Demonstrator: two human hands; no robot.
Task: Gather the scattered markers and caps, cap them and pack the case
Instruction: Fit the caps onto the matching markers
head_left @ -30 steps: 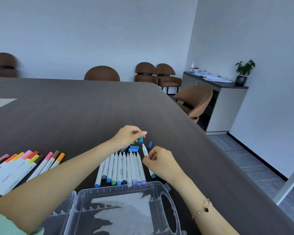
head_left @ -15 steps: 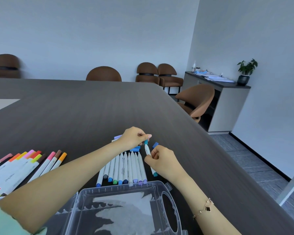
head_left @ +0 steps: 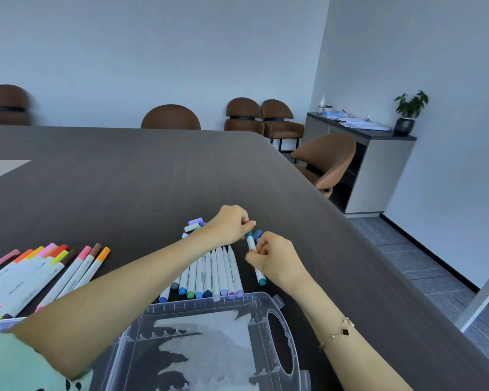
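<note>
Teal cap (head_left: 249, 235) sat pinched in my left hand (head_left: 232, 224) at the tip of the marker (head_left: 255, 259) my right hand (head_left: 274, 258) gripped above the table (head_left: 153, 179); pushing straight along the barrel seemed best, then into the case (head_left: 209, 340).

Dark wood-grain table (head_left: 153, 179), teal-capped white marker (head_left: 251, 245), clear case (head_left: 209, 309), brown chairs (head_left: 170, 117)
</note>
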